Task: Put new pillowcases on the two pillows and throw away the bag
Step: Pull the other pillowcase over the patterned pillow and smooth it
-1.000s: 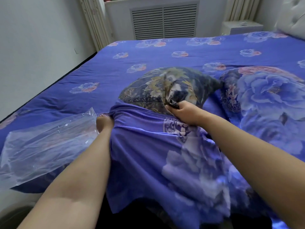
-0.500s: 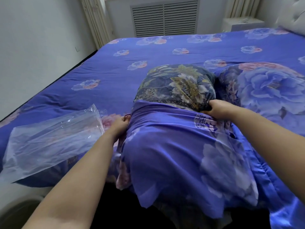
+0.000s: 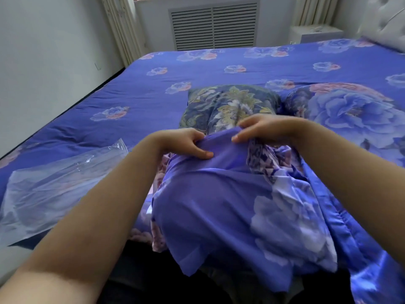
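Now, grip: left hand and right hand pinch the pillowcase hem, mid-frame.
Pillow: uncovered end just above both hands, long axis running up-frame.
Bag: lower left.

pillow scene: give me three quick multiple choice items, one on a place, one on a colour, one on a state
1. Where is the clear plastic bag?
A. on the bed, on the person's left
B. on the nightstand
C. over the pillow

2. What is the main colour of the new pillowcase?
A. white
B. blue-purple
C. green

3. How far is the dark floral pillow covered?
A. fully bare
B. fully covered
C. partly, far end still out

Answers:
1 A, it lies flat on the bedspread beside the left arm.
2 B, the cloth is blue-purple with pale flowers.
3 C, the left hand and right hand pinch the case's open edge midway along it.
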The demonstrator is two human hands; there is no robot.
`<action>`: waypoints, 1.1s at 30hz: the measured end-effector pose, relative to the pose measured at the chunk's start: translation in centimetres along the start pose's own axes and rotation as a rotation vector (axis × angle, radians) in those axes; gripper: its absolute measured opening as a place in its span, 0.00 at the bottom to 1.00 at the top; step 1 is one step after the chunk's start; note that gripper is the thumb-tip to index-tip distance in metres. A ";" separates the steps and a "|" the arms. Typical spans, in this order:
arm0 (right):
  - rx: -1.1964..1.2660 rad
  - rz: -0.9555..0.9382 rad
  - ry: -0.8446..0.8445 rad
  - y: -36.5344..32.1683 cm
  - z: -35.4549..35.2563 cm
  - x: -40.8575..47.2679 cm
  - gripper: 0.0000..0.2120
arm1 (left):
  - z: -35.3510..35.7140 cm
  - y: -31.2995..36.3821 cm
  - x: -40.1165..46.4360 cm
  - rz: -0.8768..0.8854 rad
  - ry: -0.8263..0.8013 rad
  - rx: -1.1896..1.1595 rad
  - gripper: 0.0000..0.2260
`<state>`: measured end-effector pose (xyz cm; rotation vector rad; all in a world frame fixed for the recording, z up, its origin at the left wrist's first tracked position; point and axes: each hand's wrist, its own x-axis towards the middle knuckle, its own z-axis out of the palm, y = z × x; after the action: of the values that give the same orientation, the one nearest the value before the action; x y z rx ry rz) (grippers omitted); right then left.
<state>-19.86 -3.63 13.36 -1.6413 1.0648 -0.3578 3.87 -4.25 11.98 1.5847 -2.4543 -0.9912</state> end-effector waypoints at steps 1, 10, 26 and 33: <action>0.175 -0.025 0.021 0.0 -0.6 0.4 0.05 | -0.3 0.3 0.3 -0.004 -0.024 -0.107 0.10; -0.662 0.053 0.647 5.7 -2.7 4.1 0.07 | -1.1 -5.0 4.4 -0.227 0.498 0.099 0.10; -0.659 0.246 0.801 7.9 -4.2 3.9 0.08 | 0.9 -4.7 6.2 -0.239 0.193 -0.364 0.10; -1.120 0.360 0.747 2.9 0.4 2.9 0.20 | 2.0 -3.0 5.8 -0.347 0.352 0.302 0.19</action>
<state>-19.32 -5.62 9.80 -2.2522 2.3802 -0.1046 2.84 -8.93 7.13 2.1171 -2.2057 -0.3238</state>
